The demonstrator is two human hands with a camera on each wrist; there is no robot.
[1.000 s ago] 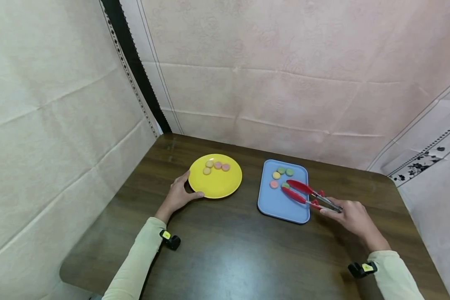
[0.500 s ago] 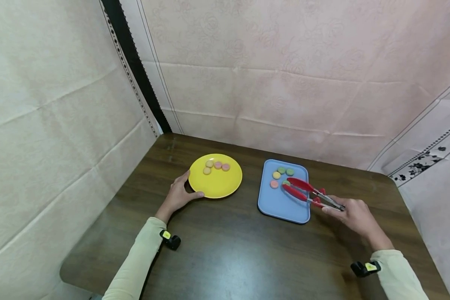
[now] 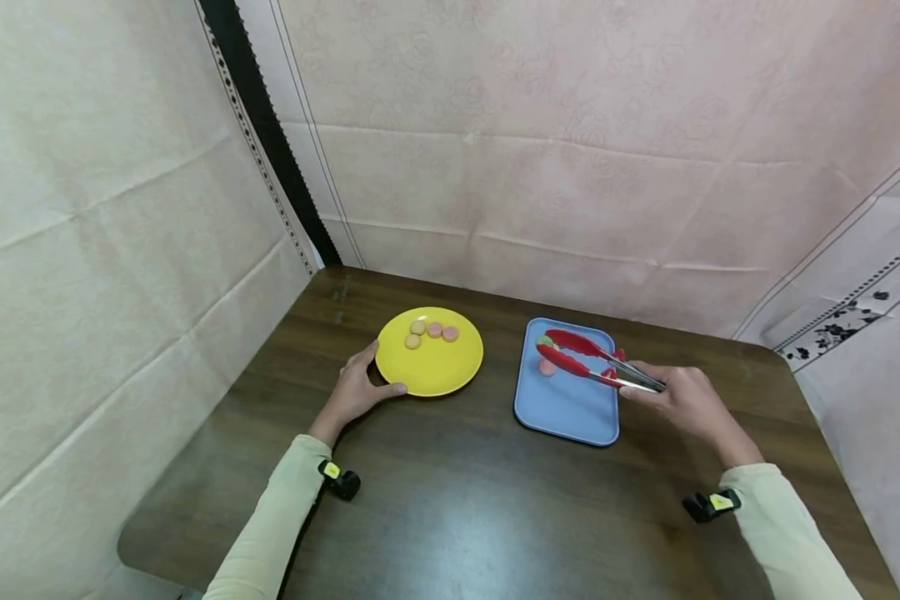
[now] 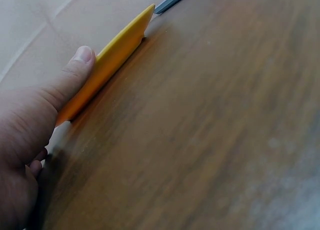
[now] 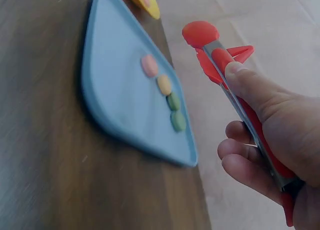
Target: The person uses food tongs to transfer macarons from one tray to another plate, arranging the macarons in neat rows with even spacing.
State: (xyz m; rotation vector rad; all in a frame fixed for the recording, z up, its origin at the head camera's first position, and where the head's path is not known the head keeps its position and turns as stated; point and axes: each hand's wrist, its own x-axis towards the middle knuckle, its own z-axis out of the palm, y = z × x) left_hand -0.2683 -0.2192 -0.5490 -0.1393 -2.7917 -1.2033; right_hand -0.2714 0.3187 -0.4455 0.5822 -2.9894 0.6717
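Observation:
My left hand (image 3: pixel 356 392) grips the rim of a yellow plate (image 3: pixel 431 371) at its left side. The thumb lies along the near edge in the left wrist view. Two pale yellow and two pink macarons (image 3: pixel 450 334) sit on that plate. My right hand (image 3: pixel 678 400) holds red-tipped metal tongs (image 5: pixel 245 110) over a blue tray (image 3: pixel 562 417). A green macaron (image 3: pixel 544 341) shows between the tong tips in the head view. On the tray lie a pink macaron (image 5: pixel 149 65), a yellow one (image 5: pixel 164 85) and two green ones (image 5: pixel 178 121), partly hidden by the tongs from above.
Plate and tray stand side by side toward the back of a dark wooden table (image 3: pixel 420 508), with a gap between them. Pale patterned cloth (image 3: pixel 555 167) hangs behind the table and at both sides.
My right hand has moved left and away from me, carrying the tongs with the green macaron off its spot on the tray. My left hand stays at the plate.

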